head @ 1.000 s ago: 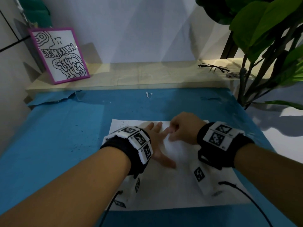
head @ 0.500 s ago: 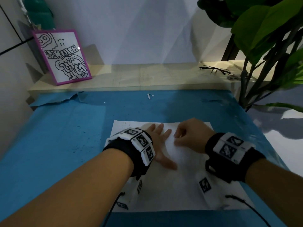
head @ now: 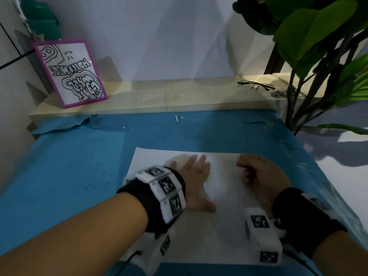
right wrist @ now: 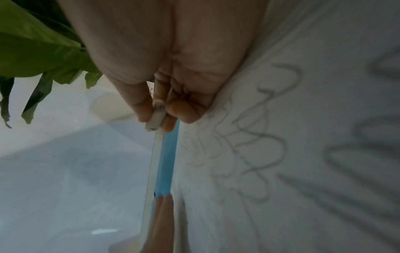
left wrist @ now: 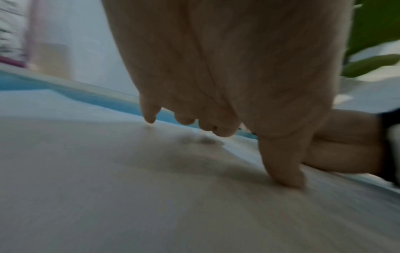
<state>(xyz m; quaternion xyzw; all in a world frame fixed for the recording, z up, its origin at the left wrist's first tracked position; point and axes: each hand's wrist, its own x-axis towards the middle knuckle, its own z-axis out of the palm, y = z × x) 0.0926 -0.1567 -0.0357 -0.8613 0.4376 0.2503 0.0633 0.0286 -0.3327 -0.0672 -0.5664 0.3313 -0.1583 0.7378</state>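
Observation:
A white sheet of paper [head: 225, 226] lies on the blue table cover [head: 69, 166]. My left hand [head: 196, 176] rests flat on the sheet, fingers straight and spread; the left wrist view shows its fingertips [left wrist: 149, 118] touching the paper [left wrist: 108, 188]. My right hand [head: 258, 176] lies on the sheet's right part, fingers curled. In the right wrist view its thumb and fingers pinch a small, smudged white eraser [right wrist: 155, 118]. Faint grey pencil scribbles [right wrist: 255, 137] cover the paper beside that hand. The two hands are apart.
A wooden ledge [head: 159, 96] runs along the back wall. On it stand a purple-framed drawing [head: 69, 74] at the left and black glasses [head: 255, 85] at the right. A leafy plant [head: 318, 46] rises past the table's right edge. The cover is torn at the far left.
My right hand has slid right across the sheet, away from the left fingers it was touching. The left hand stays flat in the same spot.

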